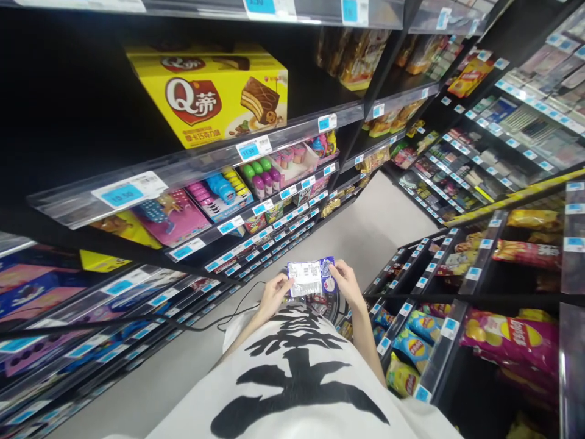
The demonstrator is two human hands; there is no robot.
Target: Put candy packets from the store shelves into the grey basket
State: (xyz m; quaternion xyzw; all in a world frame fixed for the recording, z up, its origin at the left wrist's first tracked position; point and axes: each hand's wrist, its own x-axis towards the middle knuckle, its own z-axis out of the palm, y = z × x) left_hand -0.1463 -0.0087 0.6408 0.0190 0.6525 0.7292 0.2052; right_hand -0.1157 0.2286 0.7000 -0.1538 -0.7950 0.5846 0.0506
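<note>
Between my hands, in front of my chest, is a small purple snack packet (311, 278) with a pale printed label facing up. My left hand (275, 292) pinches its left edge. On the opposite side, my right hand (346, 281) grips the upper right corner with thumb and fingers. The packet is stretched fairly flat, and its print is too small to read. Below it, partly covered by the packet and my shirt, a dark basket (339, 308) with some packets in it shows.
Tall shelves (256, 149) with price tags run along the left, bearing a yellow cake box (219, 94) and small toys. Bagged chips (512, 338) fill shelves at the right. A grey floor aisle (379, 207) stretches ahead. A black cable (205, 328) crosses at the left.
</note>
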